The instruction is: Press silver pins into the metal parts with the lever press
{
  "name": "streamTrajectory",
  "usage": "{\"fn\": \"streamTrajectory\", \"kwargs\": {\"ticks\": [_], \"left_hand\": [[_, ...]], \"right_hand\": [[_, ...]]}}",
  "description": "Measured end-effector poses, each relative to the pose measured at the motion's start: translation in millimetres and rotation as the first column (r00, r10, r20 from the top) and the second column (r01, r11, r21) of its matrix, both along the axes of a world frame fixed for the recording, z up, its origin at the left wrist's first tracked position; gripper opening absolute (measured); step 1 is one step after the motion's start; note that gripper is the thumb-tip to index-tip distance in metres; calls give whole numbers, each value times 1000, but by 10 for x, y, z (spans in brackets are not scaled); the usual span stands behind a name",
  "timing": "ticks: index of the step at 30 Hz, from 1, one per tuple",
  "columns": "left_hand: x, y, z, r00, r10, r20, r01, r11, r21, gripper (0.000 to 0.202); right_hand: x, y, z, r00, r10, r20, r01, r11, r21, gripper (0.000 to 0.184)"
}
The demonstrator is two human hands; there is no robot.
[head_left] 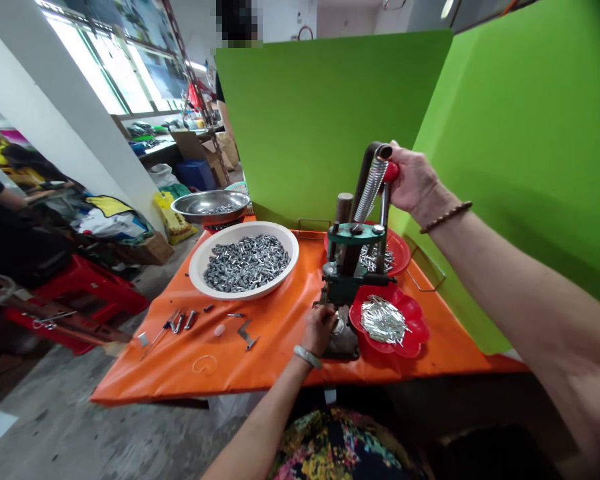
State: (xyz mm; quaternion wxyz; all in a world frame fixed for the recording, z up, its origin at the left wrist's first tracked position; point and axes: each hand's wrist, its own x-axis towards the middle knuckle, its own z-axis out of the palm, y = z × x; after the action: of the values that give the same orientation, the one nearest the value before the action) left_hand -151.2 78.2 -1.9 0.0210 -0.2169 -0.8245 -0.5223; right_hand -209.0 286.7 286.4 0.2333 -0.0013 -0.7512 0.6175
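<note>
Head view is showing the right hand (413,180) wrapping closed around the red-tipped lever (380,175) of a small green press (353,267), up at one o'clock. At the press's base, near six o'clock, the left hand (320,328) is resting with fingers curled; what they are pinching I cannot tell. A red dish (420,330) of metal pins is lying just beside it, a white bowl (200,261) at ten o'clock.

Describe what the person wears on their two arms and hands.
Both arms are bare, with no sleeves or gloves in view. The left hand has a pale, smooth bangle round the wrist. The right hand has a string of small brown beads round the wrist. No rings or watch can be made out.
</note>
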Motion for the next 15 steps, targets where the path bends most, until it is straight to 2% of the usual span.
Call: {"fn": "streamTrajectory", "kwargs": {"ticks": [3,5,6,8,9,11,12,13,15], "left_hand": [[3,3,-2,1000,-2,-16,3,1000,4,4],[2,6,-15,1000,-5,-28,5,1000,6,4],[2,8,-23,999,-5,-34,5,1000,8,4],[1,13,-32,999,-1,-42,2,1000,9,4],[1,15,-32,999,1,-43,-1,1000,8,3],[1,18,-25,999,7,-42,-6,1000,6,2],[1,17,-20,999,3,-41,-2,1000,6,2],[1,15,-18,999,-4,-41,4,1000,8,2],[-2,5,-27,999,-22,-45,23,1000,13,4]], "right_hand": [[324,-104,103,986,-164,8,160,971,175,70],[686,-212,144,966,-234,113,204,953,226,75],[879,-283,162,957,-197,213,145,961,235,77],[1226,-450,188,893,23,450,-125,972,198,83],[1363,-538,196,809,175,561,-302,943,141,87],[1539,-698,205,563,421,711,-598,802,-2,92],[1581,-761,209,443,468,765,-685,727,-48,89],[1600,-810,213,354,463,813,-736,673,-63,81],[1598,-874,214,270,357,894,-788,616,-7,58]]}}
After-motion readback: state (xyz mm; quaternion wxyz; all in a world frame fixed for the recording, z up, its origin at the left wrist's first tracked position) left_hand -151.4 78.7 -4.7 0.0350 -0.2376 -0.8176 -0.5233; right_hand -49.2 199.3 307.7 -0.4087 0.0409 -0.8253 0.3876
